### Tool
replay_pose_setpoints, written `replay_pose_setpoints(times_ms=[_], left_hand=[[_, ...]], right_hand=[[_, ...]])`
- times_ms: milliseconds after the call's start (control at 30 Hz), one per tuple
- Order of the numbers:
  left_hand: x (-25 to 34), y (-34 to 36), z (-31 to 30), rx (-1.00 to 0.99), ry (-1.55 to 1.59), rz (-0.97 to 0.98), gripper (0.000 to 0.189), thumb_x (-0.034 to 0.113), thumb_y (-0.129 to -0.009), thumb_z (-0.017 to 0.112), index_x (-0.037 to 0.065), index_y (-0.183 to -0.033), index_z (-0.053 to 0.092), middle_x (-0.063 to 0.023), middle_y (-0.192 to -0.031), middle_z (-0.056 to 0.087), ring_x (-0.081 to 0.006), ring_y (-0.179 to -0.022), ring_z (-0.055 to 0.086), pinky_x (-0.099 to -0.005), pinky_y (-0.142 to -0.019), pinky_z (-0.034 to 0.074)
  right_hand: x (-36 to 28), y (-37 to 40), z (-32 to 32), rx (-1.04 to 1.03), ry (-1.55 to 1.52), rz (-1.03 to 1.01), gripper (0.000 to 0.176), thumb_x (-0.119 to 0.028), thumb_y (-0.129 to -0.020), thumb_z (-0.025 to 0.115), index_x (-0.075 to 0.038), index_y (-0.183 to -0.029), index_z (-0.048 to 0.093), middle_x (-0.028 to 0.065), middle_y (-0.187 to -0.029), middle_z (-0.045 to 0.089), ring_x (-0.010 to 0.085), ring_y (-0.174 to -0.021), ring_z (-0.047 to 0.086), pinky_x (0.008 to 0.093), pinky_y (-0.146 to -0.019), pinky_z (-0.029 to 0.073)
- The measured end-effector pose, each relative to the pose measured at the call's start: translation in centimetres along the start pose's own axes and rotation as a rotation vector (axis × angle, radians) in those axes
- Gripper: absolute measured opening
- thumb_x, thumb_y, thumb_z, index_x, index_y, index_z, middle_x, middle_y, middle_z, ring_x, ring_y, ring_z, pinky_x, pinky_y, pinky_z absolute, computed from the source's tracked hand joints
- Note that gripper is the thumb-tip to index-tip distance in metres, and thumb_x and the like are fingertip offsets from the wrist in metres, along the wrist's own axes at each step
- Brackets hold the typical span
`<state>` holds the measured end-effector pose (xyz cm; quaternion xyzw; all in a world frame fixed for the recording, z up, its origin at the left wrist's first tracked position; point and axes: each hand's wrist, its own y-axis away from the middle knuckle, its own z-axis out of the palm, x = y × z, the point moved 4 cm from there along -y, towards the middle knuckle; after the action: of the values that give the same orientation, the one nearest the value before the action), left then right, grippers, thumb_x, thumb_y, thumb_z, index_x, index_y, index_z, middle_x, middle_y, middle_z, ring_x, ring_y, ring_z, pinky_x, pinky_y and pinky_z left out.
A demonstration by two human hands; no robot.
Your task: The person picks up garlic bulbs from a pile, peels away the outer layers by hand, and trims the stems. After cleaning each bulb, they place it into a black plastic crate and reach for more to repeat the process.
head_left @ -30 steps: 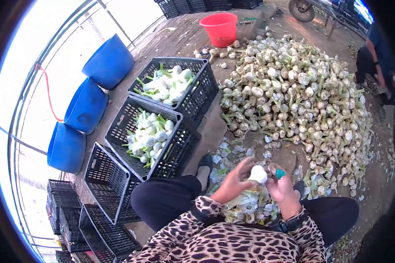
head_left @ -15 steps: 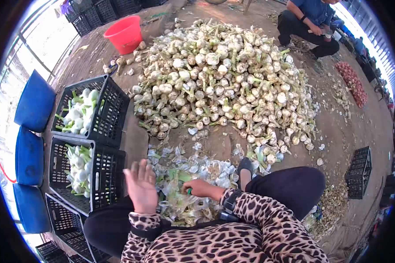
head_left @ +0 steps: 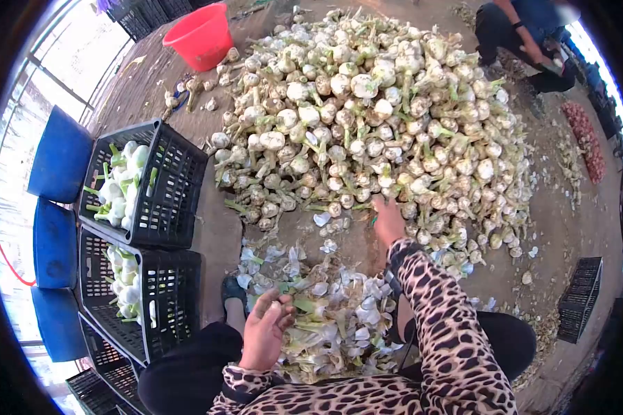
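Observation:
My right hand (head_left: 389,225) reaches out to the near edge of a large pile of garlic bulbs (head_left: 367,117), its fingertips right at the lowest bulbs. A bit of green shows at its palm side, part of a small green-handled tool mostly hidden by the fingers. My left hand (head_left: 264,332) is held up in front of my body, palm turned up, fingers loosely curled and apart, holding nothing that shows. Beneath and beyond it, papery garlic skins and trimmed leaves (head_left: 339,318) cover the ground between my feet.
On the left, black crates (head_left: 176,187) hold cleaned white bulbs with green stems, beside blue containers (head_left: 54,242). A red bucket (head_left: 199,41) stands behind them. Another person (head_left: 526,41) crouches at the back right, near a red mesh sack (head_left: 583,142). A black crate (head_left: 579,301) lies far right.
My right hand has moved forward from the skins to the edge of the pile. My left hand has lowered and moved right, its fingers curling in. The view has shifted slightly.

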<state>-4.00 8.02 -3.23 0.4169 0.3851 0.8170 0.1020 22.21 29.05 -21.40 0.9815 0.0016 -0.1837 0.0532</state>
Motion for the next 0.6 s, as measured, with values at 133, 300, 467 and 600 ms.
replay_pose_setpoints(times_ms=[133,300,467,600], left_hand=[[-0.4,-0.8,0.0,-0.047,-0.007,-0.050,0.030,0.012,-0.094,0.046,0.004,-0.123,0.044,-0.0079,-0.107,0.056,-0.0186,-0.094,0.056,-0.0297,-0.082,0.047],[-0.5,-0.4,0.3,-0.072,-0.056,-0.068,0.030,0.013,-0.095,0.044,0.001,-0.123,0.043,-0.0109,-0.109,0.056,-0.0193,-0.097,0.056,-0.0302,-0.084,0.046],[-1.2,-0.2,-0.3,-0.103,-0.129,-0.005,0.046,0.014,-0.097,0.042,0.001,-0.139,0.028,-0.0133,-0.124,0.051,-0.0201,-0.112,0.051,-0.0330,-0.095,0.041],[0.2,1.3,0.8,-0.357,0.139,0.080,0.048,0.019,-0.096,0.046,0.002,-0.138,0.030,-0.0095,-0.126,0.049,-0.0210,-0.116,0.049,-0.0359,-0.099,0.038]], right_hand=[[1.6,-2.4,3.8,-0.149,0.045,0.076,0.048,0.001,-0.079,0.049,-0.012,-0.126,0.048,0.0266,-0.117,0.048,0.0427,-0.103,0.052,0.0470,-0.083,0.047],[-0.5,-0.4,4.8,-0.536,-0.760,0.360,0.039,-0.003,-0.087,0.051,-0.008,-0.125,0.043,0.0221,-0.115,0.055,0.0290,-0.095,0.060,0.0371,-0.072,0.052],[-11.7,9.3,-1.8,-1.020,-1.727,0.353,0.050,-0.005,-0.089,0.050,-0.011,-0.135,0.033,0.0128,-0.109,0.059,0.0189,-0.085,0.061,0.0263,-0.065,0.053],[-17.7,16.1,-8.4,-1.112,-1.770,0.275,0.036,-0.012,-0.090,0.053,-0.016,-0.126,0.045,0.0013,-0.097,0.059,0.0133,-0.074,0.058,0.0251,-0.061,0.047]])
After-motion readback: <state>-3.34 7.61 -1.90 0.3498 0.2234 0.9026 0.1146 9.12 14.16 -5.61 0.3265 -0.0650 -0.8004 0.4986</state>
